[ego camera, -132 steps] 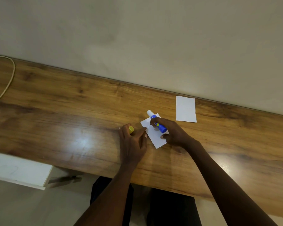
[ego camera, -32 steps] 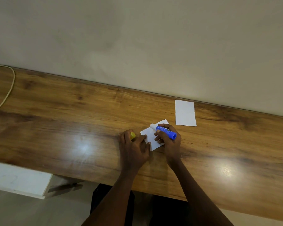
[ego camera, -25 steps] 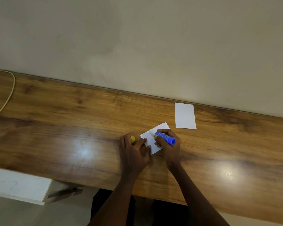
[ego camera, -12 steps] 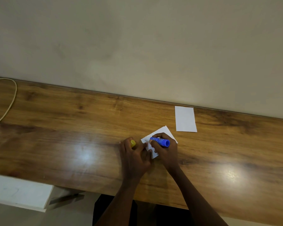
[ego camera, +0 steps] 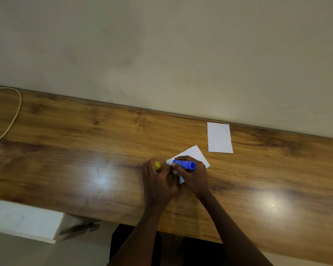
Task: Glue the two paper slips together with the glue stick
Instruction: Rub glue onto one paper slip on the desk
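Note:
One white paper slip (ego camera: 195,154) lies tilted on the wooden table, partly under both hands. My right hand (ego camera: 194,177) grips the blue glue stick (ego camera: 183,163), laid nearly flat with its white tip pointing left at the slip's left edge. My left hand (ego camera: 158,183) holds the yellow cap (ego camera: 157,166) between thumb and fingers while its fingertips press on the slip's near left corner. The second white paper slip (ego camera: 219,137) lies flat and untouched further back to the right, close to the wall.
The wooden table (ego camera: 85,150) runs along a plain wall. A pale cable (ego camera: 13,116) curves over its far left end. A white block (ego camera: 21,219) sits below the table's near edge at left. My dark-clothed legs show under the edge.
My right hand has swept the glue stick leftward across the slip, its tip now at the left edge. The slip has turned slightly. The left hand stayed in place; the view has tilted down.

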Available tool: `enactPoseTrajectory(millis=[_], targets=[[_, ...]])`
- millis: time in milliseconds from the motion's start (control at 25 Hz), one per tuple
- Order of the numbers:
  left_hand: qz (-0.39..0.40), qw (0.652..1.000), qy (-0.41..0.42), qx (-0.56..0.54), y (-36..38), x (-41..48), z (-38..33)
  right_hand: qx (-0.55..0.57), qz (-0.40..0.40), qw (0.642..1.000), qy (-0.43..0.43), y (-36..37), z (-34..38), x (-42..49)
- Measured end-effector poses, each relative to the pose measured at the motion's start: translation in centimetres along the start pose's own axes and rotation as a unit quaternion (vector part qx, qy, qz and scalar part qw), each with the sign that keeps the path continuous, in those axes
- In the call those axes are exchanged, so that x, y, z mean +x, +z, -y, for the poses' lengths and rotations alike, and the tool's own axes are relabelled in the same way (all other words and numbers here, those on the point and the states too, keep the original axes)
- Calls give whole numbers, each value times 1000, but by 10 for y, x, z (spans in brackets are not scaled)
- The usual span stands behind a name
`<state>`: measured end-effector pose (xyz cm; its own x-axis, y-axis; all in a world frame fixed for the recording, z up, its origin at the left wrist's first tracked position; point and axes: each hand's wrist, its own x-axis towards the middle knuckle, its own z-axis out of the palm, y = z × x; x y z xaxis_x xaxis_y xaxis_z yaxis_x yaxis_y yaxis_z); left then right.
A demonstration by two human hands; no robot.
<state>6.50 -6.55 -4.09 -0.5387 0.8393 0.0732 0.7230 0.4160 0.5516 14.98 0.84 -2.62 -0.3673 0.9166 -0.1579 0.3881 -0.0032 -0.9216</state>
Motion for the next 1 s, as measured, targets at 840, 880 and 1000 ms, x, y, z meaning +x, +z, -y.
enactPoseTrajectory(millis=[840, 880, 1000], targets=[[-24, 1000, 4, 19, 3, 3, 3, -81, -129, 988, -23, -41, -9, 26], [-24, 1000, 2, 19, 3, 3, 3, -80, -131, 988, -24, -41, -10, 26], [-19, 1000, -3, 18, 4, 3, 4, -70, -125, 989, -26, -43, -11, 24]])
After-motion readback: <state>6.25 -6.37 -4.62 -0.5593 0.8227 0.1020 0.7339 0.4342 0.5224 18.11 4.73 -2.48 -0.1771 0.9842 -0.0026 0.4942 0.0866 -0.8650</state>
